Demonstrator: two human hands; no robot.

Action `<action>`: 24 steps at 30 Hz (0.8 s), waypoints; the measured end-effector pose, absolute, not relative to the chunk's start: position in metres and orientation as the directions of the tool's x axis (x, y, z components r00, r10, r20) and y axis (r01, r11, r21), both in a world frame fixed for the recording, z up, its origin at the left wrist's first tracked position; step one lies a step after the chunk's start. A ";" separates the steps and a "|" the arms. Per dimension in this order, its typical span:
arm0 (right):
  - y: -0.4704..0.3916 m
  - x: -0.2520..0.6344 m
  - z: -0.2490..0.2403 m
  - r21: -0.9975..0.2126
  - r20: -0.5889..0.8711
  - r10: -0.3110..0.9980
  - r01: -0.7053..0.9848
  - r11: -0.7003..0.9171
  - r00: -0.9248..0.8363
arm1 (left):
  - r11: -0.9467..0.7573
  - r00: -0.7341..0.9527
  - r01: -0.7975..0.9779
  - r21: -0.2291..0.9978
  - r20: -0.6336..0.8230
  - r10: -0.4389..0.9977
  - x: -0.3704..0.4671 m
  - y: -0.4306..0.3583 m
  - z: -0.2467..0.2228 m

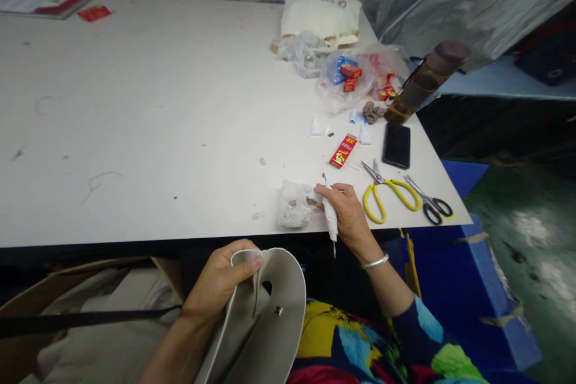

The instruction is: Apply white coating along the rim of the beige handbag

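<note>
My left hand [227, 279] is closed on the edge of a light grey bag [281, 288], thumb on top, below the table's front edge. The bag's curved flap has a small metal fitting and a dark oval hole. In my right hand [348, 213] is a slim hand tool [330, 219] with a white-wrapped handle and a thin metal tip at each end. Beside those fingers, on the table edge, lies a lump in crumpled clear plastic [293, 207]; whether my fingertips touch it I cannot tell.
Yellow-handled scissors [380, 186], black-handled scissors [432, 201], a phone [396, 145] and a red packet [343, 151] lie at right. Behind stand a brown bottle [423, 81], plastic bags [346, 87] and a cream cloth bag [320, 18]. A carton [166, 270] holds grey pieces at lower left.
</note>
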State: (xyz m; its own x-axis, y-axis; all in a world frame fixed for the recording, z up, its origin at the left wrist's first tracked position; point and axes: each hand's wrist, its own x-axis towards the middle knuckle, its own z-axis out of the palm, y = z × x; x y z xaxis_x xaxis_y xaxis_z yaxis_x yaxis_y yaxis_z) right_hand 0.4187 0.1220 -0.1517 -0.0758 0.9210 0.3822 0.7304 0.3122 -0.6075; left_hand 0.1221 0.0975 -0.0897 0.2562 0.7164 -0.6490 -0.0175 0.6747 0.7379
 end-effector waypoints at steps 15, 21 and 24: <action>0.129 0.414 -0.134 -0.715 0.319 0.946 0.638 0.285 -0.065 | 0.705 0.190 -0.024 0.709 -0.689 0.699 0.114 0.106 -0.092; 0.129 0.412 -0.139 -0.712 0.331 0.942 0.641 0.286 -0.053 | 0.711 0.193 -0.047 0.702 -0.692 0.696 0.115 0.106 -0.093; 0.128 0.412 -0.145 -0.731 0.346 0.938 0.624 0.276 -0.010 | 0.717 0.202 -0.044 0.695 -0.697 0.688 0.113 0.106 -0.096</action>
